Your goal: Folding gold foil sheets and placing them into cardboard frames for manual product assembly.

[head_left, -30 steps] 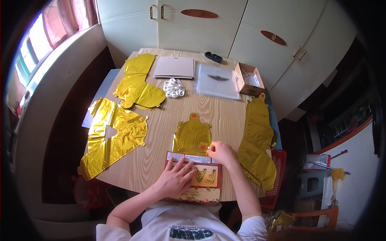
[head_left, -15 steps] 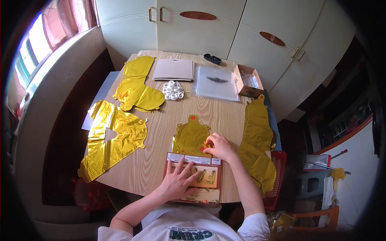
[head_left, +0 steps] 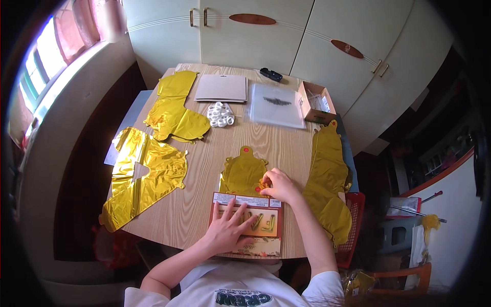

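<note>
A folded gold foil balloon (head_left: 240,171) lies flat near the table's front, with a red dot on its top tab. Its lower right corner is pinched between the fingers of my right hand (head_left: 281,186), beside a second red dot. Just below the foil is a printed cardboard packet (head_left: 267,223) in red and orange with a pale label strip, partly covering the foil's lower edge. My left hand (head_left: 230,226) rests flat on that packet, fingers spread, pressing it against the table.
Unfolded gold foil balloons lie at the far left (head_left: 176,110), near left (head_left: 148,174) and right edge (head_left: 327,189). Further back are grey-white cards (head_left: 221,88), white rings (head_left: 221,114), clear plastic sleeves (head_left: 276,107), a cardboard box (head_left: 318,105) and a black object (head_left: 270,74).
Both hands keep nearly the same places. The printed packet sits very slightly further right, and my right hand still pinches the foil's corner.
</note>
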Available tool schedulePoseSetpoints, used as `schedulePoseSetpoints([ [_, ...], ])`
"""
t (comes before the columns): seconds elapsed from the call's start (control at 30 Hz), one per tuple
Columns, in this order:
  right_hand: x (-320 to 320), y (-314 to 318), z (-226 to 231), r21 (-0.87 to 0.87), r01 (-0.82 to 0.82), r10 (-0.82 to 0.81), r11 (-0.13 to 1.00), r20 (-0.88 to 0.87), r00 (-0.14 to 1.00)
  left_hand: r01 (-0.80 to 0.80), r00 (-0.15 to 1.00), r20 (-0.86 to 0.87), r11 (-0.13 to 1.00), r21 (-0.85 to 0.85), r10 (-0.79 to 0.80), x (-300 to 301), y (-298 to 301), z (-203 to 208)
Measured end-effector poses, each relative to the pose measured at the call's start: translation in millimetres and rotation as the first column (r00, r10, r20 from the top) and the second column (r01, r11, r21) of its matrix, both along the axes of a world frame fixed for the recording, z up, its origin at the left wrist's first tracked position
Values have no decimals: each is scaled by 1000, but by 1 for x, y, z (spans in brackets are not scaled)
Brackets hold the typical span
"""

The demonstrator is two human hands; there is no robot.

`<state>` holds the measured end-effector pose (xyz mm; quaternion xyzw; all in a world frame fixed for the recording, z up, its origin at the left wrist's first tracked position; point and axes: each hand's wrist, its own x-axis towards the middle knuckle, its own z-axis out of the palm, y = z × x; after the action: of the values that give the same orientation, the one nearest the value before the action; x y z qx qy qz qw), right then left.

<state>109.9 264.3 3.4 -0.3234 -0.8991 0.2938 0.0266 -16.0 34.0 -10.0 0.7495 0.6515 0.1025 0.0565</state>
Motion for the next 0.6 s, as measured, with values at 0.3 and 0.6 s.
schedulePoseSetpoints([
  [0.3,-31,9,-15,-25,200,-201,980,-151,968,-4,1000,-19,1000,-8,4,1,-1,3],
  [0.6,-28,34,-37,-329,238,-306,914,-171,937,-4,1000,-10,1000,6,4,1,-1,-2],
])
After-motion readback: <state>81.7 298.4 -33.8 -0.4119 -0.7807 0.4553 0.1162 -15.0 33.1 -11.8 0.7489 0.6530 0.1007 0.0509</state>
